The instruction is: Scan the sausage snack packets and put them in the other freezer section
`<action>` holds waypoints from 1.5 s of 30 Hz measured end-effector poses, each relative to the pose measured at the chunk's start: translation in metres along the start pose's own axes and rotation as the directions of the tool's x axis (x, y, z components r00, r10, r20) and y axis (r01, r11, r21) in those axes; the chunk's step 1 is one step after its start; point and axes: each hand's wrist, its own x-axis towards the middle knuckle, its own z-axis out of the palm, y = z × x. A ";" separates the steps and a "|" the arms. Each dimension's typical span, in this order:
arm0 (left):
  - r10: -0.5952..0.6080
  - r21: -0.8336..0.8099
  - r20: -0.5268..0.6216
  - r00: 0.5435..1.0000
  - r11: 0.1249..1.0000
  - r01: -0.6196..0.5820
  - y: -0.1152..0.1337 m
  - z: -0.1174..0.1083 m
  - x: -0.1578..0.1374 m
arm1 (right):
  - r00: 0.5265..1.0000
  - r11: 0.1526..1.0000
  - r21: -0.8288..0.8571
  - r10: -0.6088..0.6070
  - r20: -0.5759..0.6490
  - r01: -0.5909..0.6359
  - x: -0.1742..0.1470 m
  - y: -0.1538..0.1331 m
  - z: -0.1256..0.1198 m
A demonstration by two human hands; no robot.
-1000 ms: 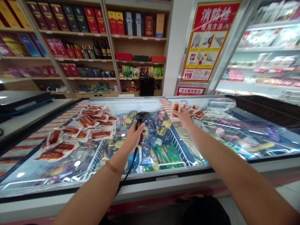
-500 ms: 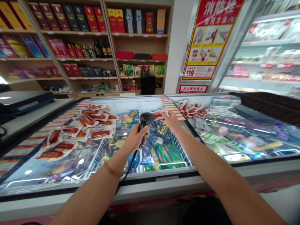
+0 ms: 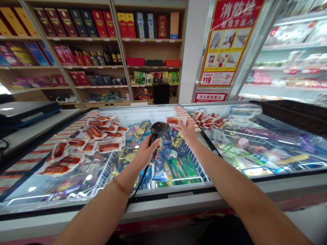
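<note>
My left hand [image 3: 148, 149] is wrapped round the handle of a black barcode scanner [image 3: 159, 127], whose cable hangs down past the wrist. Just right of the scanner's head, my right hand [image 3: 187, 131] pinches one end of a vacuum-packed sausage [image 3: 172, 120]. Both are held above the glass-topped freezer. A spread of similar packed sausages [image 3: 108, 147] lies on the glass to the left. A smaller heap of sausage packs [image 3: 208, 119] sits to the right of my right hand.
Below the glass, the freezer [image 3: 163, 195] holds baskets of bagged frozen goods. A black tray [image 3: 293, 114] lies on the right side, and a flat dark device [image 3: 28, 112] stands at the left. Wooden shelves [image 3: 153, 42] with boxes line the back, beside a red poster [image 3: 227, 44].
The sausage pack has shifted slightly up and away from the scanner, and more of it shows. My right hand has turned a little with it; the left hand is nearly still.
</note>
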 end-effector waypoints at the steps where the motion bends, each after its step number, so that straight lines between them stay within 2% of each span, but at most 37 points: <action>1: 0.001 -0.003 -0.002 1.000 1.000 -0.001 0.001 0.000 0.000 | 1.000 1.000 0.007 0.001 0.000 -0.001 0.000 -0.001 0.000; 10: 0.000 -0.017 -0.005 1.000 1.000 0.000 0.001 -0.001 -0.001 | 1.000 0.999 0.043 -0.001 0.022 0.000 0.000 -0.001 0.001; 15: -0.005 -0.043 -0.009 1.000 0.999 0.005 -0.003 0.000 0.001 | 0.999 0.999 0.010 0.036 0.001 -0.036 -0.003 0.005 0.000; 19: -0.063 -0.078 -0.139 0.988 0.996 0.053 0.003 0.000 0.002 | 0.991 0.991 0.009 0.134 0.008 -0.134 -0.010 0.007 0.008; 21: -0.084 -0.117 -0.218 0.972 0.991 0.060 0.013 -0.006 0.002 | 0.983 0.985 0.009 0.172 0.062 -0.173 -0.014 0.004 0.019; 24: -0.057 -0.129 -0.296 0.953 0.991 0.020 0.037 -0.028 -0.003 | 0.957 0.978 -0.009 0.206 0.205 -0.209 -0.019 -0.006 0.049; 27: 0.023 -0.051 -0.395 0.919 0.998 -0.047 0.064 -0.066 -0.018 | 0.919 0.975 -0.016 0.214 0.331 -0.221 -0.023 -0.018 0.096; 28: 0.051 -0.024 -0.447 0.893 0.997 -0.069 0.072 -0.080 -0.025 | 0.910 0.975 -0.020 0.213 0.356 -0.220 -0.024 -0.022 0.114; 30: 0.066 -0.005 -0.536 0.842 0.997 -0.081 0.087 -0.108 -0.040 | 0.909 0.979 -0.049 0.202 0.365 -0.198 -0.027 -0.027 0.155; 34: 0.059 -0.012 -0.687 0.724 0.996 -0.093 0.109 -0.156 -0.070 | 0.942 0.978 -0.185 0.153 0.299 -0.100 -0.035 -0.027 0.237; 37: 0.040 -0.026 -0.720 0.693 0.996 -0.085 0.117 -0.178 -0.087 | 0.945 0.945 -0.319 0.161 0.285 -0.065 -0.047 -0.020 0.286; 39: 0.022 -0.046 -0.726 0.687 0.996 -0.080 0.117 -0.185 -0.093 | 0.954 0.887 -0.461 0.162 0.252 -0.029 -0.058 -0.014 0.306; 41: 0.005 -0.065 -0.733 0.680 0.995 -0.077 0.115 -0.187 -0.096 | 0.969 0.809 -0.588 0.139 0.202 0.007 -0.068 -0.008 0.315; 43: -0.006 -0.077 -0.731 0.682 0.994 -0.074 0.112 -0.185 -0.095 | 0.977 0.758 -0.651 0.112 0.182 0.034 -0.076 -0.004 0.317; 45: -0.008 -0.083 -0.710 0.704 0.994 -0.072 0.108 -0.180 -0.092 | 0.972 0.741 -0.668 0.099 0.214 0.072 -0.079 -0.002 0.314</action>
